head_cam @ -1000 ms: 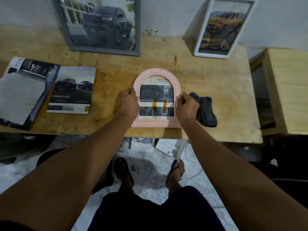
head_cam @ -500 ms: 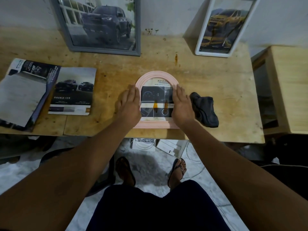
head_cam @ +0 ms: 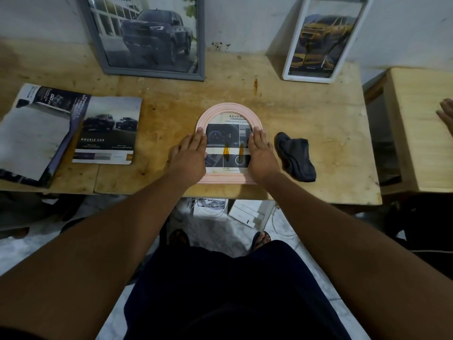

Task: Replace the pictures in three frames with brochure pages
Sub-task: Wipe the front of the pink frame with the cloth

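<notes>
A pink arched frame (head_cam: 229, 109) lies flat near the front edge of the wooden table (head_cam: 318, 133), with a brochure page showing a car dashboard inside it. My left hand (head_cam: 190, 155) lies flat on the frame's left side, fingers straight. My right hand (head_cam: 261, 154) lies flat on its right side, fingers straight too. A grey frame (head_cam: 147, 35) with a dark pickup picture leans on the wall at the back left. A white frame (head_cam: 323, 38) with a yellow pickup picture leans at the back right. A car brochure (head_cam: 107, 131) lies to the left.
A dark grey cloth (head_cam: 295, 155) lies just right of the pink frame. Open brochure pages (head_cam: 34, 133) lie at the table's left end. A lighter wooden table (head_cam: 421, 133) stands to the right, where another person's hand (head_cam: 446, 114) shows at the edge.
My hands went from gripping the pink frame's sides to lying flat on it with straight fingers. The frame stayed where it was.
</notes>
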